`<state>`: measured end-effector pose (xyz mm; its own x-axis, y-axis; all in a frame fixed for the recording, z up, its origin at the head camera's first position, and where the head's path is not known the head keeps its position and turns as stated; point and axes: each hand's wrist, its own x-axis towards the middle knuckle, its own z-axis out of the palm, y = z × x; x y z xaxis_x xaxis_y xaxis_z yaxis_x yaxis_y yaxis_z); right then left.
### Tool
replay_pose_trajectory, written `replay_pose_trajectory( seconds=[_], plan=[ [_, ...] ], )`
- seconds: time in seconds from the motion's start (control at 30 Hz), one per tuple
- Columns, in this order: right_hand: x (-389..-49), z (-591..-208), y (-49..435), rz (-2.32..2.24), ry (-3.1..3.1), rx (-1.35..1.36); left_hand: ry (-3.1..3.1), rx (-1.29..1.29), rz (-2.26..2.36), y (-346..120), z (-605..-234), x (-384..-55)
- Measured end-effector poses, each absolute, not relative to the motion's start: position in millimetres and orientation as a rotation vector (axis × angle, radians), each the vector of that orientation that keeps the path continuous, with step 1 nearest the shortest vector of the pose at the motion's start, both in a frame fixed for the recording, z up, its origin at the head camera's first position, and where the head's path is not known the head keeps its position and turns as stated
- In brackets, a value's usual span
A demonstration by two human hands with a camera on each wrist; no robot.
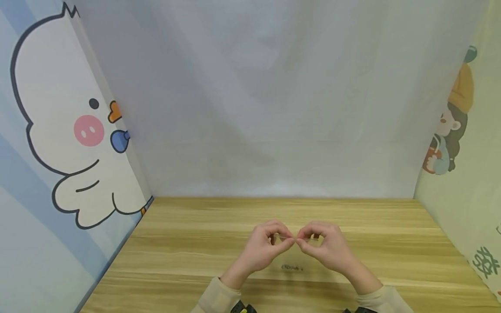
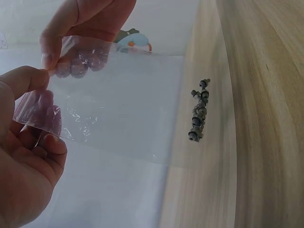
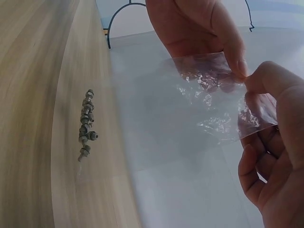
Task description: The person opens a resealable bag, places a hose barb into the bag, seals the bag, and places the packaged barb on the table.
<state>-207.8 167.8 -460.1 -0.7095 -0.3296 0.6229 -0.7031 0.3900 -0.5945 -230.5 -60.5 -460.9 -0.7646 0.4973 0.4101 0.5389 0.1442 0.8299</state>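
A clear plastic bag (image 2: 128,104) hangs between my two hands, its top edge bunched and crinkled where the fingers meet. Thumb and forefinger of my left hand (image 1: 262,248) pinch that edge, and my right hand (image 1: 330,250) pinches it right beside, the fingertips of both meeting. Several small dark metal screws (image 2: 199,111) with washer-like collars lie in a row along the bag's bottom. In the right wrist view the same screws (image 3: 86,123) show through the film. From the head view the bag is almost invisible below the hands.
A wood-grain table (image 1: 188,252) spreads beneath the hands. Behind it hangs a pale grey-white curtain (image 1: 250,108). Printed panels stand at both sides, the left one with a white cartoon duck (image 1: 58,108), the right one with a cartoon child (image 1: 450,130).
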Motion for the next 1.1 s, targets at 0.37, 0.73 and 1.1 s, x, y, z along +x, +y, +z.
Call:
replay_pose_trajectory(
  seconds=[0.37,0.73,1.1],
  plan=[
    [-205,-452,175,1.339,-2.244,0.844,-2.290,-0.981,-1.860,-71,-463,-238],
    [-205,-455,184,1.373,-2.362,0.755,-2.332,-1.018,-1.818,-74,-462,-237],
    [-199,-453,195,1.422,-2.586,0.771,-2.452,-1.050,-1.886,-84,-468,-236]
  ],
)
